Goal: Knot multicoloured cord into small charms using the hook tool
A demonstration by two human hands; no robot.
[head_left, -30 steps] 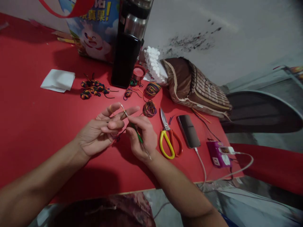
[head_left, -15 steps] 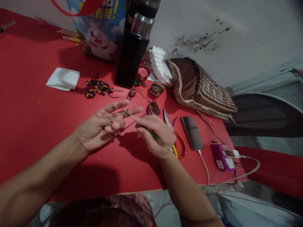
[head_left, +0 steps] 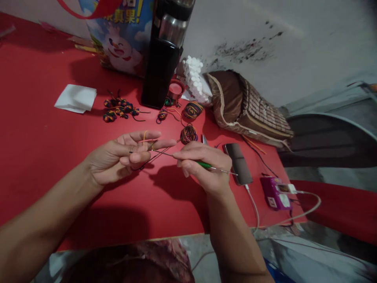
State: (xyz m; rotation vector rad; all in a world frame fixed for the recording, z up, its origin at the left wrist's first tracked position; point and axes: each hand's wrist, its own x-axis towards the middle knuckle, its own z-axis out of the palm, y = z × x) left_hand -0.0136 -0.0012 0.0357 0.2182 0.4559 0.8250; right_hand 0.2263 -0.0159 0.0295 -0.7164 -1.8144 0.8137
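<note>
My right hand (head_left: 204, 163) is closed around a crochet hook (head_left: 204, 164) with a green grip, its thin metal shaft pointing left. The hook's tip reaches the yarn at my left fingers. My left hand (head_left: 126, 155) pinches multicoloured yarn (head_left: 145, 137) between thumb and fingers, with an orange-yellow stretch looped over a raised finger. Darker strands run from there toward a ball of yarn (head_left: 189, 135) beyond my right hand. A second yarn ball (head_left: 193, 110) lies behind it. A cluster of small crocheted pieces (head_left: 119, 109) rests farther left.
Scissors (head_left: 204, 139) are mostly hidden behind my right hand. To the right lie a phone (head_left: 238, 163) on a white cable and a purple box (head_left: 275, 192). A dark bottle (head_left: 161, 67), a printed bag (head_left: 118, 43) and a brown quilted item (head_left: 253, 106) stand at the back; folded tissue (head_left: 75, 98) sits left.
My right hand has shifted right and the hook now lies flatter, its tip lower by my left fingers. My left hand has moved slightly left. The scissors are more covered.
</note>
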